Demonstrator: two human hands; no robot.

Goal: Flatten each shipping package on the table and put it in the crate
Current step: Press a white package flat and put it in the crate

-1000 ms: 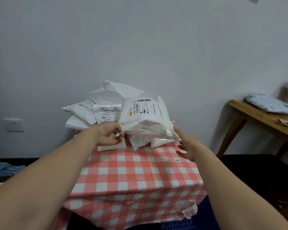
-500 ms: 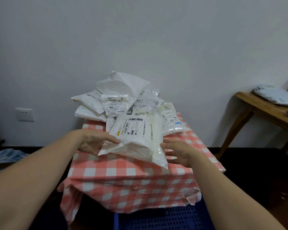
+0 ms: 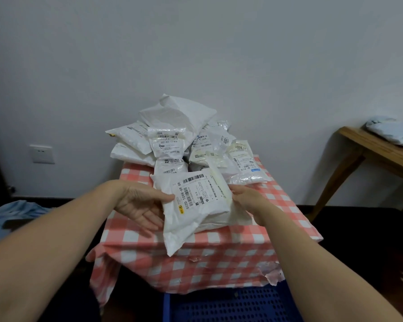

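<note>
A white shipping package point(image 3: 196, 205) with a barcode label lies at the front of the table with the red-and-white checked cloth point(image 3: 219, 256), one corner hanging over the front edge. My left hand point(image 3: 137, 203) is at the package's left side, thumb on the label and fingers stretched out beside it. My right hand point(image 3: 249, 198) touches its right edge with the fingertips. Behind it, a pile of several white packages point(image 3: 177, 126) fills the back of the table. The blue perforated crate point(image 3: 230, 305) stands on the floor under the table's front edge.
A wooden side table point(image 3: 377, 154) at the right carries a grey package point(image 3: 391, 132). A wall socket point(image 3: 42, 154) is on the left wall, and blue cloth point(image 3: 14, 214) lies on the dark floor at the left.
Both hands pulled the labelled package off the pile toward me and set it down at the table's front. My view tilted down, bringing the blue crate into sight.
</note>
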